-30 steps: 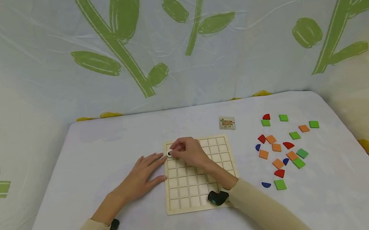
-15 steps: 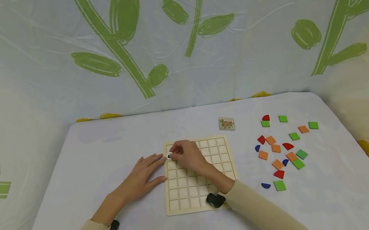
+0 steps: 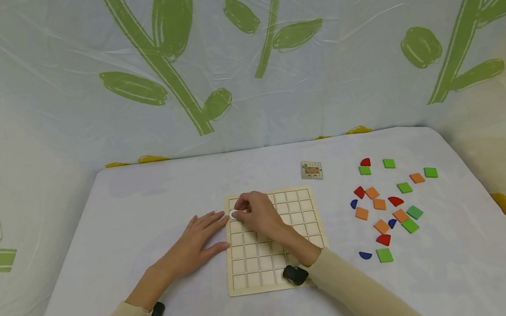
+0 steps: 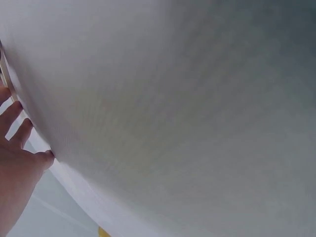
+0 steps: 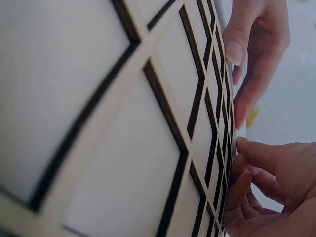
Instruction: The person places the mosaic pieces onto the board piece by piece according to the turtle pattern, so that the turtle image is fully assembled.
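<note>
A pale wooden grid board lies on the white table. At its upper left corner my right hand pinches a small round white piece between thumb and fingertips, over the corner cell. Much of that piece is covered by the fingers. My left hand rests palm down on the cloth just left of the board, its fingers spread and fingertips at the board's left edge. In the right wrist view the pinching right hand is close below the left hand, with the grid in front.
Right of the board lie loose flat pieces: green squares, orange squares, red quarter-circles and blue half-circles. A small patterned card lies beyond the board's upper right corner. Flower-printed cloth hangs behind the table.
My right hand has shifted very slightly toward me at the corner cell. The black dot seen earlier on the white piece is out of sight now. My left hand keeps its place.
</note>
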`<state>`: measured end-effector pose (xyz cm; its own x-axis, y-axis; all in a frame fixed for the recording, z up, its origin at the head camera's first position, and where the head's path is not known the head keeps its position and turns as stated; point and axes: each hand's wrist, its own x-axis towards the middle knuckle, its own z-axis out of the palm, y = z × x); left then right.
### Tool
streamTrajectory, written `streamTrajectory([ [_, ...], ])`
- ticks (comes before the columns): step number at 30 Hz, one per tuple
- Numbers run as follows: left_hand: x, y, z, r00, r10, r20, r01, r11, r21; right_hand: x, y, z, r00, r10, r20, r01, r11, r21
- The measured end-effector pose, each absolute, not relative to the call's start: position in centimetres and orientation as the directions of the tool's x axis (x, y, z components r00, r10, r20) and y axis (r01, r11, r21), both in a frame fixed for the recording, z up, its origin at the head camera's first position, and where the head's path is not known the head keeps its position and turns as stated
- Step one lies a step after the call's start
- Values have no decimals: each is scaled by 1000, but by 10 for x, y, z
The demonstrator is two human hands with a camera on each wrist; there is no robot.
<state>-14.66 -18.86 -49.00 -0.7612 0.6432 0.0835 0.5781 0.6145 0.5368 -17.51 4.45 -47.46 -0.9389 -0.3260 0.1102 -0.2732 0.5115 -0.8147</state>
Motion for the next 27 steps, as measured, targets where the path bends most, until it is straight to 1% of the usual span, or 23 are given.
streamTrajectory([
  [9, -146, -189, -488, -763, 641, 82, 575, 615, 539, -176, 52, -471, -932, -352, 89, -263, 484, -835],
  [18, -147, -190, -489, -764, 637, 98, 578, 609, 543, -171, 79, -465, -923, -366, 121, -287, 443, -849],
  [22, -148, -189, -490, -762, 640, 100, 580, 605, 546, -165, 92, -463, -928, -356, 107, -273, 456, -847],
  [27, -147, -188, -492, -765, 638, 86, 576, 620, 533, -155, 109, -460, -947, -312, 70, -221, 480, -849],
])
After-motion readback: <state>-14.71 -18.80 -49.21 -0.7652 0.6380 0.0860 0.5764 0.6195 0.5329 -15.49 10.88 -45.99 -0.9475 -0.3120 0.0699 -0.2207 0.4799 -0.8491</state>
